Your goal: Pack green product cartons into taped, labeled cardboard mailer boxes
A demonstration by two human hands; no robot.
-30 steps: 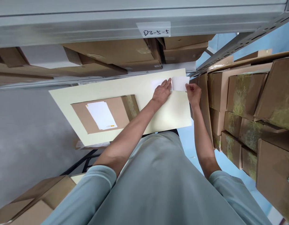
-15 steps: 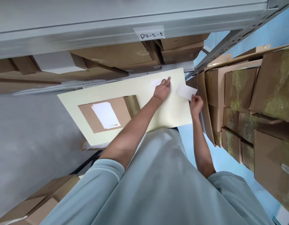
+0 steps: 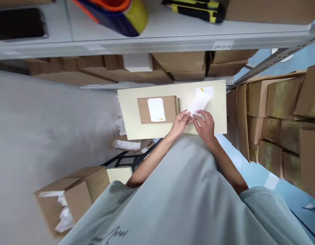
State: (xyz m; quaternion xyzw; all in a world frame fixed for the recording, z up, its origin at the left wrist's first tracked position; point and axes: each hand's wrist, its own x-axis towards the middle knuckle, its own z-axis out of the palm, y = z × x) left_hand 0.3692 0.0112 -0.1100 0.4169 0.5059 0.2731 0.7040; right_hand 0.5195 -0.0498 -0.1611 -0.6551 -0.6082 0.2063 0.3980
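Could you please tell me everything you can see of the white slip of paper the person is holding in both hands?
The white slip is a thin, narrow strip, paper or label backing by its look, plain and slightly curved. It tilts up and away over the cream board. The left hand and right hand pinch its near end. Its far end overlaps a white label with a yellow mark on the board.

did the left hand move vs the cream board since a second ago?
Yes. The left hand has come off the far right corner of the cream board and back to its near edge, where it meets the right hand on the white slip.
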